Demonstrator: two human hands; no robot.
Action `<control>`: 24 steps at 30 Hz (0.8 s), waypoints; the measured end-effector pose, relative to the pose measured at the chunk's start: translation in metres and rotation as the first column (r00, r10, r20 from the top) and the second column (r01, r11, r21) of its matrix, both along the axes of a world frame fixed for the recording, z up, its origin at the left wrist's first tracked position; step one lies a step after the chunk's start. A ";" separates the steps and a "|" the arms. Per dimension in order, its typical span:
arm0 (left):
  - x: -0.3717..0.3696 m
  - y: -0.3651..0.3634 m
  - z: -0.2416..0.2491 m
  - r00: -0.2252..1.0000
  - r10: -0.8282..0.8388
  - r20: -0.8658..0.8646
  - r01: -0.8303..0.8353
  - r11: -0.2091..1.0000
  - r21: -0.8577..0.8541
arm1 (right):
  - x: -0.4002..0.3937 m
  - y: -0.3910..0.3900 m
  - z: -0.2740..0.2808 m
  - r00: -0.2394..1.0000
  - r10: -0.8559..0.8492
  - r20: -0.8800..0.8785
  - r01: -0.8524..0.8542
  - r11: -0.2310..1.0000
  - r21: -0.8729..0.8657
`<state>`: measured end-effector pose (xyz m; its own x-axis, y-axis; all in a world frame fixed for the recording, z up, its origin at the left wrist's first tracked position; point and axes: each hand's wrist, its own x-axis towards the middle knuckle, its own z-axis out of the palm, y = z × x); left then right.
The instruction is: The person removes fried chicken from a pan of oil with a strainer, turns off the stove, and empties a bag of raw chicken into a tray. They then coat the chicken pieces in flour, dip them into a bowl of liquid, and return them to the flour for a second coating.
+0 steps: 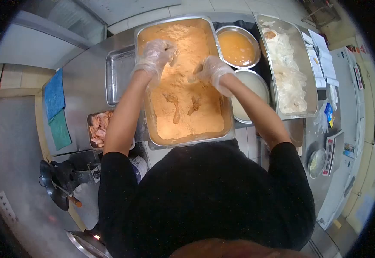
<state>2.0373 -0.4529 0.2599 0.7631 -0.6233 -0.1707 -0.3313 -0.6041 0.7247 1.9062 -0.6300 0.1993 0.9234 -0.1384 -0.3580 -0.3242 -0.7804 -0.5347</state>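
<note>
A deep metal tray [228,124] holds orange-tinted flour [187,124]. Two battered-looking chicken pieces [175,111] lie on the flour toward the near side, apart from each other. Over the left part of the tray is my left hand [157,56], in a clear plastic glove, its fingers curled in close to the flour. My right hand [213,74], gloved the same way, is at the tray's right side with fingers bent down toward the flour. What either hand grips, if anything, is hidden by the fingers and gloves.
Right of the tray stand a bowl of orange liquid [238,48], a bowl of whitish liquid [250,88] and a tray of white flour [288,69]. On the left are a shallow metal tray [120,75], raw meat pieces [99,129], cloths [55,96] and a wok [52,185].
</note>
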 end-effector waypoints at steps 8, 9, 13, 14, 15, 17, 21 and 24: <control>-0.018 -0.090 0.040 0.970 -0.125 0.209 0.155 0.979 -0.133 | -0.025 -0.128 0.026 0.927 -0.312 0.210 0.308 0.950 0.051; -0.015 -0.110 0.030 0.968 -0.133 0.212 0.164 0.977 -0.136 | -0.026 -0.159 -0.002 0.895 -0.384 0.226 0.352 0.921 0.171; 0.009 -0.205 -0.035 0.960 -0.275 0.058 0.281 0.946 -0.163 | -0.033 -0.181 -0.003 0.859 -0.398 0.322 0.422 0.906 -0.005; 0.011 -0.223 -0.048 0.959 -0.284 -0.020 0.282 0.957 -0.068 | -0.032 -0.187 -0.019 0.825 -0.428 0.368 0.461 0.887 -0.002; 0.014 -0.233 -0.065 0.955 -0.297 -0.011 0.296 0.953 -0.070 | -0.020 -0.213 -0.071 0.789 -0.500 0.356 0.497 0.861 0.108; 0.023 -0.252 -0.103 0.879 -0.448 0.162 0.451 0.892 0.016 | -0.020 -0.207 -0.065 0.854 -0.379 0.357 0.456 0.875 -0.160; 0.024 -0.294 -0.141 0.902 -0.409 0.139 0.322 0.852 0.414 | -0.014 -0.213 -0.091 0.843 -0.456 0.286 0.496 0.864 -0.084; 0.018 -0.295 -0.148 0.949 -0.270 0.161 0.182 0.889 0.421 | -0.008 -0.218 -0.102 0.909 -0.353 0.222 0.402 0.881 -0.248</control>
